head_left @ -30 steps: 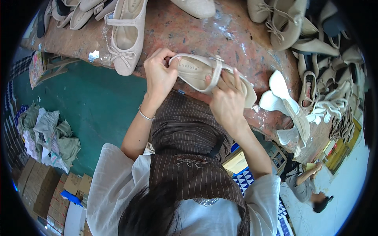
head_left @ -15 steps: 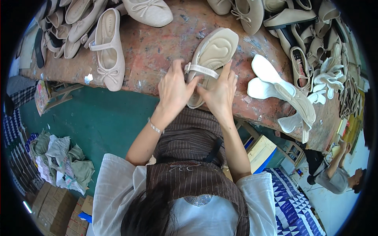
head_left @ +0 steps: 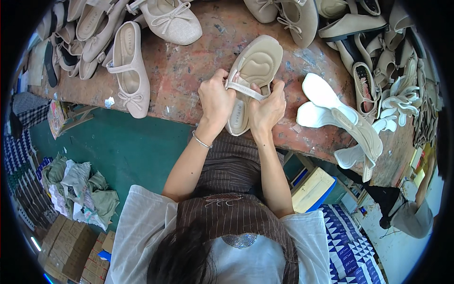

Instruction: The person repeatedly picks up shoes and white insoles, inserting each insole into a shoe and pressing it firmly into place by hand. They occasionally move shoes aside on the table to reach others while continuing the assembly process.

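Note:
A beige strapped shoe (head_left: 242, 102) rests at the table's near edge, its narrow heel end toward me. Its cushioned insole (head_left: 259, 61) shows at the wide far end, and a thin strap crosses the middle. My left hand (head_left: 216, 97) is closed on the shoe's left side by the strap. On the right side my right hand (head_left: 267, 106) grips the edge, thumb beside the strap. To the right lie white insole pieces (head_left: 321, 90) with a beige padded insole (head_left: 362, 132) over them. A beige bow shoe (head_left: 130, 71) lies to the left.
Beige shoes (head_left: 94, 28) crowd the far left of the paint-stained table (head_left: 179, 71); more shoes (head_left: 352, 26) are heaped at the far right. A cloth pile (head_left: 82, 189) and cartons (head_left: 66, 246) stand on the left floor. Another person (head_left: 414, 217) is at the right.
My hands have closed around the shoe's sides, and the right thumb has moved up to the strap. The printed heel part now shows. The view has shifted slightly; the other person's arm has moved.

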Motion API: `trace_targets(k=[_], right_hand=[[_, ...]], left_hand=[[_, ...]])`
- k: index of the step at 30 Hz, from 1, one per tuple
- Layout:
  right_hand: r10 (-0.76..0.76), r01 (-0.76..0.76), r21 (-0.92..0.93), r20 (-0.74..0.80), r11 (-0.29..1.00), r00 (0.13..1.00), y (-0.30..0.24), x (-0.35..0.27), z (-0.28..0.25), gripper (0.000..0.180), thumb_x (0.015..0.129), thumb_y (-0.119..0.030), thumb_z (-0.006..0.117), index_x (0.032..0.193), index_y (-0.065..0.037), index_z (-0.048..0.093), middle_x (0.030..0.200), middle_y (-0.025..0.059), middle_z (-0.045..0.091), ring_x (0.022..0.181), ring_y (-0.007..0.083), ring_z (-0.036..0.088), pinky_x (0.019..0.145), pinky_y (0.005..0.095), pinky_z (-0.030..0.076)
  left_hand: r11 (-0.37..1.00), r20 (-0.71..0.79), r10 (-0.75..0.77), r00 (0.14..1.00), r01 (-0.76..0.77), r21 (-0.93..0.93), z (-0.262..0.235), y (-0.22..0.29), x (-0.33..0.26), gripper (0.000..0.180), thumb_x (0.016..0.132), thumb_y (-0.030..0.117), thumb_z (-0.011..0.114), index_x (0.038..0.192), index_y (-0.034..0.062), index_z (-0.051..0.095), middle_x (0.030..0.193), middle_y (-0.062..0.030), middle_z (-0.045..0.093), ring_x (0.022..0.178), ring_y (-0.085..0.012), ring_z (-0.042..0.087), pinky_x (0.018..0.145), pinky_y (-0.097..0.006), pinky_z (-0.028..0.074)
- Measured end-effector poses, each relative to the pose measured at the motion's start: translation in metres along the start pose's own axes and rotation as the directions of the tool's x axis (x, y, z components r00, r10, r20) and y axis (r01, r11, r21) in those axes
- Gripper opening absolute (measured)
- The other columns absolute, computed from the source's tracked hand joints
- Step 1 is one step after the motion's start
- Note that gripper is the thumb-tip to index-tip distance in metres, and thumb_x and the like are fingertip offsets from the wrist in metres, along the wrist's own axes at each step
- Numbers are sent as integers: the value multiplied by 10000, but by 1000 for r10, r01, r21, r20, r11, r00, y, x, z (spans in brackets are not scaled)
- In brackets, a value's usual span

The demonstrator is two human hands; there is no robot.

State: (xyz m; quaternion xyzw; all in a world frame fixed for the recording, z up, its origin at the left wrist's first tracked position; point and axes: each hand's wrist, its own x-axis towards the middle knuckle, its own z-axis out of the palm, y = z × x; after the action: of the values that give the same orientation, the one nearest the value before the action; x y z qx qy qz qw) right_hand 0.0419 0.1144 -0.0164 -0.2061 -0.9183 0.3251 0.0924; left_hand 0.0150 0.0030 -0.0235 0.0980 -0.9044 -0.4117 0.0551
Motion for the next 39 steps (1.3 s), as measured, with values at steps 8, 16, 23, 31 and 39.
trace_targets(k=[8,16,23,31,39], right_hand=[[-236,141,406,194,903,952,4,32,-41,1229,672,-262,895,1519,124,92,1452,324,403,1346,389,447,1137,420,352],[-516,487,185,170,853,839,-40,7,-66,251,667,22,703,903,34,617,1134,247,631,1119,435,619,993,458,485],[-562,625,-143,318,768,764,-13,-39,-42,453,791,-12,608,1239,35,564,1302,242,600,1311,363,523,1173,545,267],[-598,659,-163,306,734,741,-22,20,-13,460,761,85,529,1214,42,597,1137,230,639,1104,394,607,1159,567,273],[-554,639,-159,372,753,745,-17,38,-4,169,815,55,508,966,50,584,949,204,615,921,383,595,1147,585,268]], left_hand=[[931,-53,348,936,-339,131,-39,14,-45,567,769,95,740,1292,48,527,1305,-180,534,1168,-388,539,967,-486,444],[812,378,459,804,-553,189,-21,-13,-112,603,861,126,607,1399,-87,437,1498,-240,392,1407,-374,362,1154,-544,283],[824,396,502,769,-564,52,-15,-6,-134,512,809,154,644,1288,-18,589,1299,-222,567,1291,-389,470,1112,-544,338],[786,398,463,792,-574,227,-10,0,-125,417,851,167,606,1217,-32,630,1279,-181,599,1351,-338,434,1125,-578,282],[754,391,448,804,-575,318,-1,3,-121,466,834,190,617,1274,36,631,1345,-172,559,1378,-333,401,1140,-585,271]])
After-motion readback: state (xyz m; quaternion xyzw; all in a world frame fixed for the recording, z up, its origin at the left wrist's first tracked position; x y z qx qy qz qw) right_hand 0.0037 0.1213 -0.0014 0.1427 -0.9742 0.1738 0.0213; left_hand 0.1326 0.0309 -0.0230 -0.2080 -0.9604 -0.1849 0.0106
